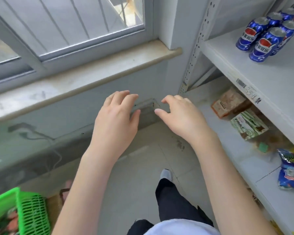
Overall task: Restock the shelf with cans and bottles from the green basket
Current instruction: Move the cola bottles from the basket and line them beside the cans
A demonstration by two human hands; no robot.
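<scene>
Several blue cola cans (268, 34) stand grouped on the white upper shelf (265, 77) at the top right. The green basket (29, 216) sits at the bottom left corner, with blurred items inside it. My left hand (115, 119) and my right hand (182, 116) hover side by side in mid-air over the floor, between basket and shelf. Both are empty with fingers spread and slightly curled. Neither touches a can, the basket or the shelf.
A window sill (85, 78) and wall run along the left. The lower shelf (231, 150) holds a brown carton (227, 102), a green-white pack (248, 126) and a blue snack bag (292, 172). My leg and shoe (166, 175) stand on the tiled floor.
</scene>
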